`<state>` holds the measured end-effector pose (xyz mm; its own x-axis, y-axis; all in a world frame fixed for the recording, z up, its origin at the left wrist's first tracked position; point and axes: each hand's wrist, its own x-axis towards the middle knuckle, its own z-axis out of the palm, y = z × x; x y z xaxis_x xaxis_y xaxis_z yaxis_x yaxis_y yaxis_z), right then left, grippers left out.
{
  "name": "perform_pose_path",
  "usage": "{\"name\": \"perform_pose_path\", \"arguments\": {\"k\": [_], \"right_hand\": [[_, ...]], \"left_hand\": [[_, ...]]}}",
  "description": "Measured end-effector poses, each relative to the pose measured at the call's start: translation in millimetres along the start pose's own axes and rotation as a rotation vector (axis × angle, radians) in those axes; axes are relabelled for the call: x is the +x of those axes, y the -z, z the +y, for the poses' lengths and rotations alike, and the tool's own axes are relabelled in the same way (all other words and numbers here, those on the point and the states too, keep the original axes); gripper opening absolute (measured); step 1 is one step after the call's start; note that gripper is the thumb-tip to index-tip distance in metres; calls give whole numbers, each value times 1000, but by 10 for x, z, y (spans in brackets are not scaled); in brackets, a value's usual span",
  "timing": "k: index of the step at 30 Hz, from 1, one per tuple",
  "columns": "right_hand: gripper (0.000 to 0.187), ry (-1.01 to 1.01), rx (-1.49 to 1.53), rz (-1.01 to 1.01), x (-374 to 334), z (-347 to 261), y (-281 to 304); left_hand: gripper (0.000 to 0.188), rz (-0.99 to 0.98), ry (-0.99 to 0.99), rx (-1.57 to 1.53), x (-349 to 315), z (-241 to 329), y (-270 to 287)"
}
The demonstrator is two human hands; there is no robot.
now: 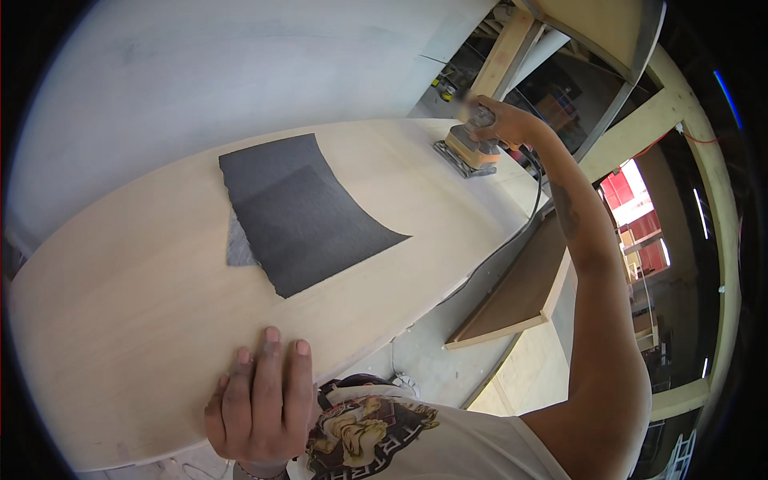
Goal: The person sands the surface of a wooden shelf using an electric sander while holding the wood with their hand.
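Note:
At the far right end of a pale wooden panel (160, 240), my right hand (508, 124) grips an electric sander (472, 148), its pad resting on the wood. A black cord (520, 234) trails from the tool along the panel's right edge. My left hand (264, 400) lies flat on the near part of the panel, fingers stretched out and holding nothing. Between the hands lies a dark sheet of sandpaper (304, 208), one corner curling slightly. A lighter grey piece (240, 244) pokes out from under its left side.
A pale wall (224, 72) rises beyond the panel's far side. On the right, below panel height, are a framed brown board (512, 288) and a light wooden sheet (528, 372). Wooden posts and beams (680, 104) stand farther right.

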<state>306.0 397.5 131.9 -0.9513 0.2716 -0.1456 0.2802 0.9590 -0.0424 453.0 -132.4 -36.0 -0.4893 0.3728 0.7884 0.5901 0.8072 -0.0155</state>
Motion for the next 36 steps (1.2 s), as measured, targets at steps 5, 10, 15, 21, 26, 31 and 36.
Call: {"name": "perform_pose_path", "arguments": {"k": [5, 10, 15, 21, 26, 31, 36], "right_hand": [[81, -120, 41, -78, -137, -186, 108], [79, -88, 20, -63, -151, -244, 131], [80, 2, 26, -66, -131, -242, 145], [79, -17, 99, -32, -136, -235, 136], [80, 86, 43, -19, -125, -223, 153], [80, 40, 18, -3, -149, -260, 202], [83, -43, -26, -43, -111, -266, 187]], "left_hand": [[18, -9, -2, 8, 118, -239, -103], [16, -29, -1, 10, 246, -456, -402], [15, 7, -2, 10, 402, -640, -752], [27, 27, -21, -36, 533, -753, -971], [14, 28, 5, 14, 625, -705, -1061], [12, 38, -4, 21, 623, -559, -965], [12, 39, -8, 7, 546, -556, -892]]}}
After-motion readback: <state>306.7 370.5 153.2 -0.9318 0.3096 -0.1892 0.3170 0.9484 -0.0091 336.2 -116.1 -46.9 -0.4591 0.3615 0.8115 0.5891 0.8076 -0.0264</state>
